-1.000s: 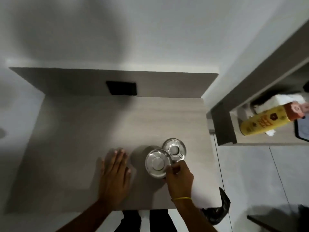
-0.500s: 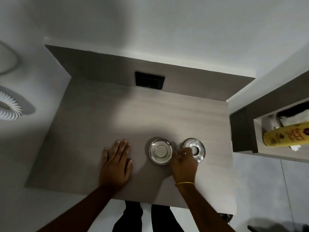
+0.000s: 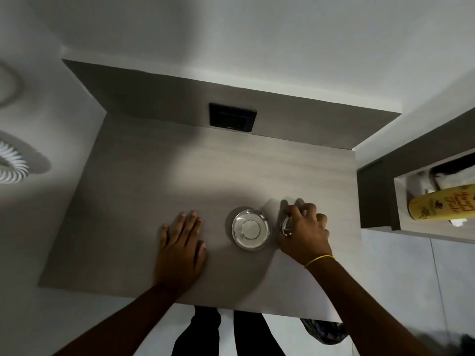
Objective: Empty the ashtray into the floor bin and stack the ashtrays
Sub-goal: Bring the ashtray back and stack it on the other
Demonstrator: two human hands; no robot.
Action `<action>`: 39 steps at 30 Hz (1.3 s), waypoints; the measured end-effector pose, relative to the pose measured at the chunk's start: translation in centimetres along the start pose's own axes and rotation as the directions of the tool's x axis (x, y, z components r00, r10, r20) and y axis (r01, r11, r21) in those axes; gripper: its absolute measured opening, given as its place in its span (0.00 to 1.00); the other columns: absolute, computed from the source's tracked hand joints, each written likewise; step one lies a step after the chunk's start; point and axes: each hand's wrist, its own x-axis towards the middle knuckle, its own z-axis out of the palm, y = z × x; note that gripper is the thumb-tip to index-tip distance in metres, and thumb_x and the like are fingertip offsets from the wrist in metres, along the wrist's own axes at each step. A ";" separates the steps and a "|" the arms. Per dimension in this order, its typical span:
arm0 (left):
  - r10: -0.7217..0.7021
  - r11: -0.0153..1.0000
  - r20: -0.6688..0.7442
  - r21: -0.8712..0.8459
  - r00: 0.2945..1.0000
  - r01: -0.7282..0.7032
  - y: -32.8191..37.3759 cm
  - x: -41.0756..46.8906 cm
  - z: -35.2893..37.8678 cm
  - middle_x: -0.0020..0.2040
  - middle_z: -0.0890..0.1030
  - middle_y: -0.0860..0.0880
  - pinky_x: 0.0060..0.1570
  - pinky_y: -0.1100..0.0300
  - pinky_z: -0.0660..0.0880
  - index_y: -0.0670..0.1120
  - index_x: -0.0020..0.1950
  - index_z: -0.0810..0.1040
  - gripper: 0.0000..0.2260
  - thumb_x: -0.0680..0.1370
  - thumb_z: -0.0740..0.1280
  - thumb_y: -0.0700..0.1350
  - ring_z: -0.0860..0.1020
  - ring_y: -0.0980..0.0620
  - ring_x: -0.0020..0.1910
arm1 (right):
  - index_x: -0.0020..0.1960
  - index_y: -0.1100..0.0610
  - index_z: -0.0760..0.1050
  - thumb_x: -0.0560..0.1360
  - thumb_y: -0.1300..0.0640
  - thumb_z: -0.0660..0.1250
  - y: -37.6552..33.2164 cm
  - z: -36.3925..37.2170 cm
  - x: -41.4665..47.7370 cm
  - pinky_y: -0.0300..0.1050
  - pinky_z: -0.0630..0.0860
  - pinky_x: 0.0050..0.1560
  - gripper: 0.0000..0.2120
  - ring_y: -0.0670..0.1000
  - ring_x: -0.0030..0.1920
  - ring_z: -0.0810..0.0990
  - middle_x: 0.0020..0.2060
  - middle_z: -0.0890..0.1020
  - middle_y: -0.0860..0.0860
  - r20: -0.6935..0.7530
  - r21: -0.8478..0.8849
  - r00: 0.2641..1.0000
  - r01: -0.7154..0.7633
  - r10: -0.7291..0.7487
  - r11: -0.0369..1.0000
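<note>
The glass ashtray (image 3: 287,222) sits right of centre in the frame, mostly hidden under the right hand (image 3: 304,233), whose fingers (image 3: 295,210) curl around its rim. The steel ashtray (image 3: 251,229) stands just beside it, to the left. The left hand (image 3: 181,244) lies flat and empty on the surface (image 3: 144,191). The floor bin (image 3: 325,331) peeks out below the near edge, lower right.

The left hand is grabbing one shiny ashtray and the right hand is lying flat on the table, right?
Not quite, the hands are swapped. In the head view the right hand is closed around one ashtray, while the left hand lies flat on the table. The other ashtray sits untouched between them.
</note>
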 end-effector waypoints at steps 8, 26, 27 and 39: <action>0.001 1.000 -0.042 -0.015 0.999 -0.002 0.1 -0.2 -0.1 0.85 0.69 0.44 0.80 0.31 0.61 0.44 0.82 0.72 0.27 0.84 0.61 0.52 0.65 0.41 0.85 | 0.71 0.47 0.71 0.63 0.37 0.77 -1.6 -0.9 -1.3 0.57 0.76 0.64 0.40 0.62 0.64 0.73 0.66 0.70 0.53 -0.092 0.308 0.993 0.094 -0.068 0.947; 0.007 1.000 -0.010 -0.005 1.000 -0.007 0.1 0.1 -0.3 0.85 0.69 0.44 0.79 0.30 0.62 0.44 0.83 0.70 0.28 0.85 0.61 0.54 0.64 0.41 0.86 | 0.73 0.45 0.72 0.66 0.43 0.74 -9.0 2.0 -1.6 0.59 0.77 0.61 0.36 0.60 0.70 0.68 0.71 0.68 0.52 0.020 0.014 0.939 0.344 -0.344 0.939; 0.009 1.000 -0.014 -0.006 1.000 -0.009 0.1 0.1 -0.3 0.85 0.69 0.44 0.79 0.30 0.62 0.44 0.83 0.70 0.28 0.85 0.61 0.54 0.64 0.41 0.86 | 0.74 0.45 0.71 0.66 0.44 0.75 -8.9 2.2 -1.5 0.59 0.76 0.63 0.37 0.60 0.71 0.67 0.72 0.67 0.52 0.028 0.017 0.936 0.352 -0.352 0.936; 0.007 0.999 0.096 0.031 0.995 -0.010 0.5 0.4 -1.6 0.83 0.71 0.43 0.76 0.29 0.66 0.44 0.81 0.74 0.27 0.84 0.60 0.54 0.68 0.39 0.83 | 0.85 0.39 0.54 0.71 0.40 0.75 -8.4 0.6 -2.1 0.59 0.66 0.77 0.48 0.57 0.84 0.54 0.84 0.55 0.48 0.108 0.097 0.932 0.335 -0.345 0.937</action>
